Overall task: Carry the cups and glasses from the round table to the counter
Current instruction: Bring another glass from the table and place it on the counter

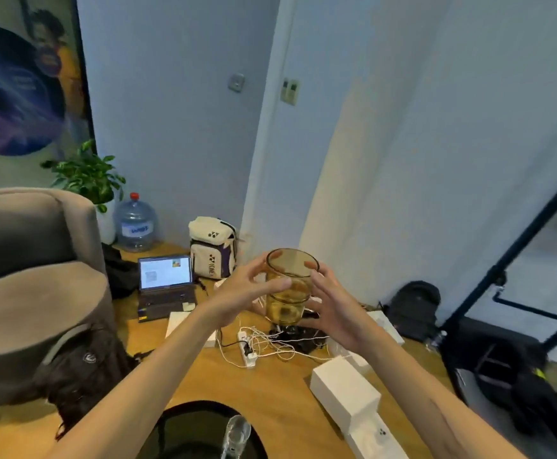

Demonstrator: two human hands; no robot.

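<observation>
So I'm mid-carry here. Both hands are up in the centre of the frame with a stack of amber glasses point(288, 288) between them, looks like two or three nested, hard to count through the tint. The left hand point(249, 294) has its fingers curled round the near side of the stack, thumb across the front. The right hand point(331, 311) cups the other side and the base, fingers curled on it too, so each grip is closed on the stack. It's held upright in the air, above the tangle of white cables point(270, 346) on the wooden floor.

No counter in view that I can pick out. Next move, I reckon: keep the stack level and turn to find it.
</observation>
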